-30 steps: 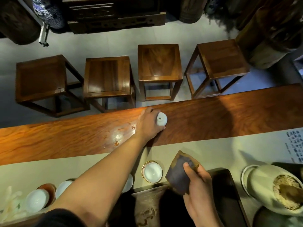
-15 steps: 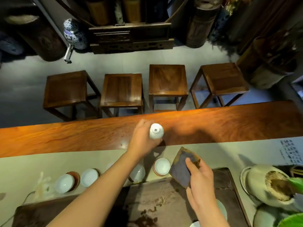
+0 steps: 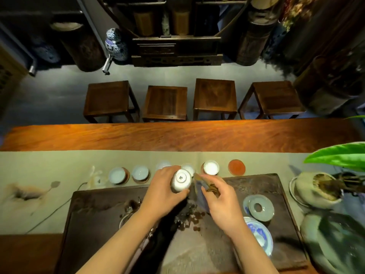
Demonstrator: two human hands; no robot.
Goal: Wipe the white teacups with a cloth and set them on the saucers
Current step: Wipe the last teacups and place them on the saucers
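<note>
Left of the hands, two white cups [image 3: 118,175] sit on saucers. The left hand [image 3: 164,191] grips a teacup [image 3: 181,180] turned bottom-up, held above the dark tray [image 3: 262,186]. Just beside it the right hand [image 3: 219,200] pinches a folded cloth [image 3: 201,191]; beyond it stand another filled saucer [image 3: 210,167] and a bare red saucer [image 3: 236,167].

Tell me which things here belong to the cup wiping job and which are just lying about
Job: teacup in left hand; cloth in right hand; empty red saucer; cups on saucers.
Lying about: stools; plant pot; blue-patterned dish; lid.
</note>
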